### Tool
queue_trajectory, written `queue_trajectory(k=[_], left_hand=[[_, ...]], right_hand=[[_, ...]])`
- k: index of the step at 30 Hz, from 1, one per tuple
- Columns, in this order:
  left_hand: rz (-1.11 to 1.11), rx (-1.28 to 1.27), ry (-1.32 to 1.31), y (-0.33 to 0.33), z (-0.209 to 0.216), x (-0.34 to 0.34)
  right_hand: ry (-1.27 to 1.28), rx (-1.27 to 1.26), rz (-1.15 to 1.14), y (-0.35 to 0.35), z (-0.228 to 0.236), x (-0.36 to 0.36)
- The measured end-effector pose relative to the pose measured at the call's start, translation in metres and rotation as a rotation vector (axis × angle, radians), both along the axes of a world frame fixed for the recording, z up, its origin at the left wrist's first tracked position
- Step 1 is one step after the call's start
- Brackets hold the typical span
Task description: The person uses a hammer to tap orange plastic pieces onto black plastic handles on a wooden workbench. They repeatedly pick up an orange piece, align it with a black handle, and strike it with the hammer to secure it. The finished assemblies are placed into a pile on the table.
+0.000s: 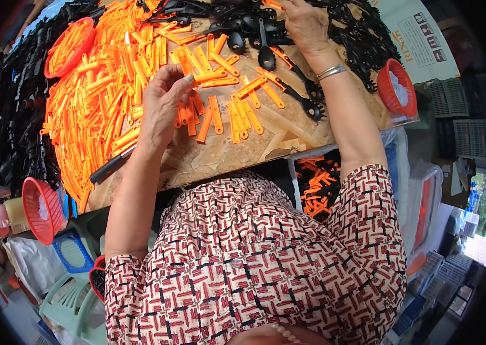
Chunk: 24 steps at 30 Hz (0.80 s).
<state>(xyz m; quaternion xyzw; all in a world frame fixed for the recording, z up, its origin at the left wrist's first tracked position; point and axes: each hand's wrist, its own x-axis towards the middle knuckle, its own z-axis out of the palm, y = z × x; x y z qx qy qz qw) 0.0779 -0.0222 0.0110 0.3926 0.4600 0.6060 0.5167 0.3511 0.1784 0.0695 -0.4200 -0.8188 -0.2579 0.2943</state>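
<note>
My left hand [165,103] hovers over the near middle of the table, its fingers curled and thumb pressed toward them. Orange plastic handles [194,112] lie right beside and under its fingertips; whether one is between them is hidden. At the far side, my right hand [307,26], with a silver bracelet at the wrist, closes its fingers on an orange handle [273,4] at the picture's top edge. Below it lie black plastic spoons [266,57] and a black pasta server with an orange handle [310,109]. Loose orange handles [246,118] rest between my hands.
A large heap of orange handles [99,109] covers the table's left. Black utensils [352,46] pile at the far right. Red baskets [397,89] stand right and far left [70,49]. A black-handled tool [110,167] lies by my left forearm. Below the edge is a box of orange-and-black pieces [317,184].
</note>
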Motion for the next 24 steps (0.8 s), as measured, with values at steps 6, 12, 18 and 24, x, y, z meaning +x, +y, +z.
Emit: queue_trajectory(k=[6,12,18,24], left_hand=[[-0.048,-0.070,-0.117,-0.019,0.002,-0.008],[-0.095,-0.160,-0.270,-0.027,-0.004,0.005],[-0.119,-0.129,-0.316,-0.040,0.000,0.002],[-0.132,-0.068,-0.431,-0.057,-0.004,-0.001]], right_hand=[[0.110,-0.556,-0.126,-0.031,0.037,0.007],[0.529,-0.802,0.173,-0.007,-0.002,0.048],[0.028,-0.435,-0.445,-0.058,0.016,0.050],[-0.104,-0.075,-0.081,-0.078,-0.010,0.039]])
